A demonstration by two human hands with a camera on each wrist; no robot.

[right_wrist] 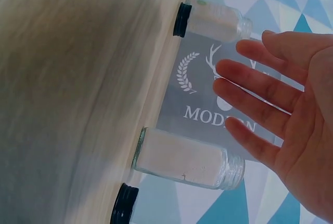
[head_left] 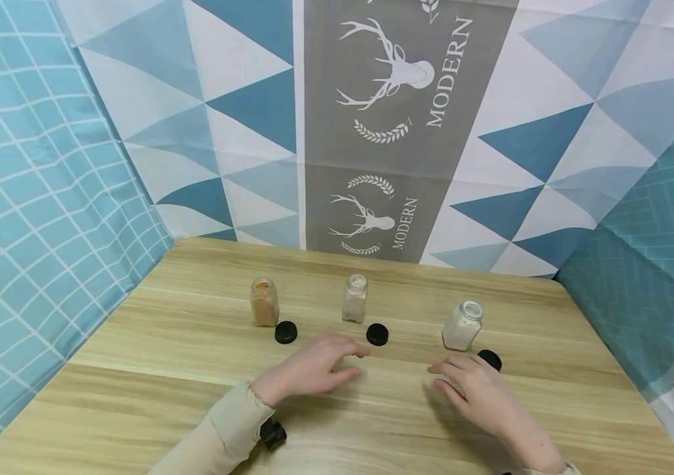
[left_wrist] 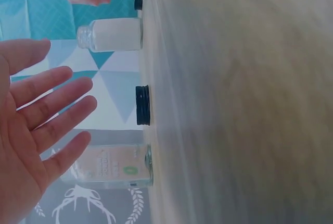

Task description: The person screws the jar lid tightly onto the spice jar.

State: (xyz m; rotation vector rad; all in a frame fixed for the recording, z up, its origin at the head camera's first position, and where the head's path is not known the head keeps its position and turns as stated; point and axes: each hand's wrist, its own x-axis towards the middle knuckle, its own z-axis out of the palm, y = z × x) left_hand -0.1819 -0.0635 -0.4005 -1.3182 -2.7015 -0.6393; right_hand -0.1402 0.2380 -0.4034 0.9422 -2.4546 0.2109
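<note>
Three uncapped glass jars stand in a row on the wooden table: one with orange-brown powder (head_left: 265, 305) at the left, one with pale powder (head_left: 354, 302) in the middle, one with white powder (head_left: 462, 328) at the right. By each lies a black lid: a left lid (head_left: 286, 332), a middle lid (head_left: 377, 334) and a right lid (head_left: 490, 359). My left hand (head_left: 315, 369) hovers in front of the middle lid, its fingers spread and holding nothing. Close in front of the right jar, my right hand (head_left: 476, 392) is also empty, fingers loosely extended.
The table (head_left: 134, 369) ends at a hanging patterned cloth (head_left: 372, 132) behind the jars. A blue gridded cloth (head_left: 28, 165) hangs along the left side and a teal cloth (head_left: 657, 264) along the right. A black device (head_left: 272, 434) is on the left wrist.
</note>
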